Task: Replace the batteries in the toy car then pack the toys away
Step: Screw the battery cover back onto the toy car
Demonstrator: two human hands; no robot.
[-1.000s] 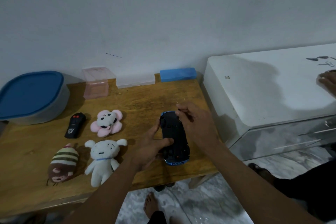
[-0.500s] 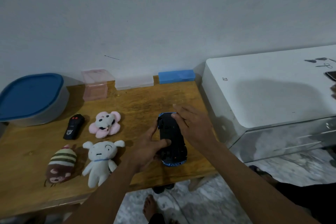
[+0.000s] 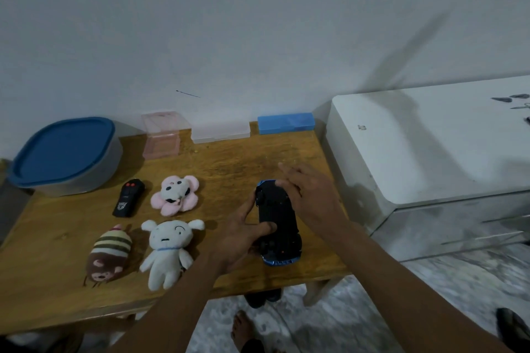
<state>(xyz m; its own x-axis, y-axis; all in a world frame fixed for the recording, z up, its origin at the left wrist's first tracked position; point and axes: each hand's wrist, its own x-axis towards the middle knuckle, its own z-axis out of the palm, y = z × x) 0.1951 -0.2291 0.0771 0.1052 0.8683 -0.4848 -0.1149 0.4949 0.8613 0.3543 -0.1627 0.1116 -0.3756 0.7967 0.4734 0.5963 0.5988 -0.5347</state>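
Toy car lies gripped in left hand, right hand spread.

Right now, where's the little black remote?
In the head view, the black remote lies on the left half of the wooden table, just left of the pink flower plush, in front of the blue-lidded tub.

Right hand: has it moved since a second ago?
Yes. The right hand has uncurled: its fingers now stretch past the toy car's far end toward the blue box; the palm has barely shifted.
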